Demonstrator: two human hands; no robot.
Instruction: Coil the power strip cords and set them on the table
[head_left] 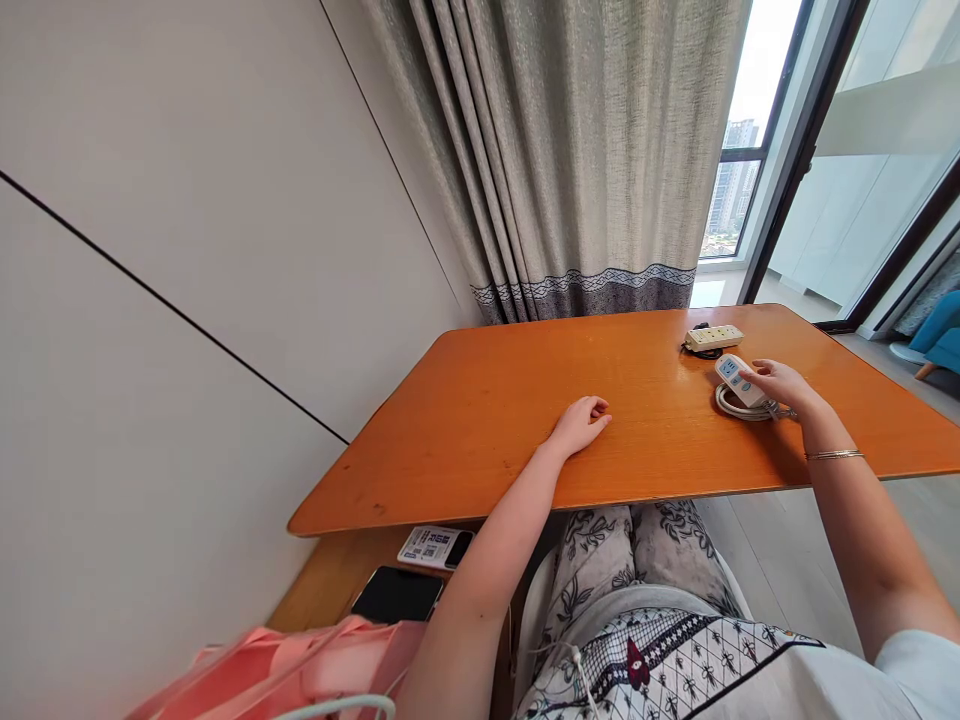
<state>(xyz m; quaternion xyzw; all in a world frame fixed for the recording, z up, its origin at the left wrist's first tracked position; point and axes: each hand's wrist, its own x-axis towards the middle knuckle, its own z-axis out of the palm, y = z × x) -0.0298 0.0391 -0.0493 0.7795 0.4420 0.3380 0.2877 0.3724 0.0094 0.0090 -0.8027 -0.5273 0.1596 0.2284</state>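
Note:
At the right side of the orange-brown wooden table (480, 420), my right hand (780, 384) grips a white power strip (739, 380) with blue markings. The strip is tilted, and its pale coiled cord (731, 403) lies beneath and beside it. My left hand (580, 424) rests on the tabletop near the middle, loosely curled with the thumb apart from the fingers and nothing in it. Beyond my right hand lies a second, cream-coloured power strip (714, 338) with a dark cord (705, 353) bunched at its left end.
Below the table's left front edge, a black phone (399, 594) and a white printed box (435, 547) lie on a lower wooden surface. A pink bag (300, 670) sits at bottom left. A curtain (585, 150) hangs behind the table; a wall (187, 200) borders the left.

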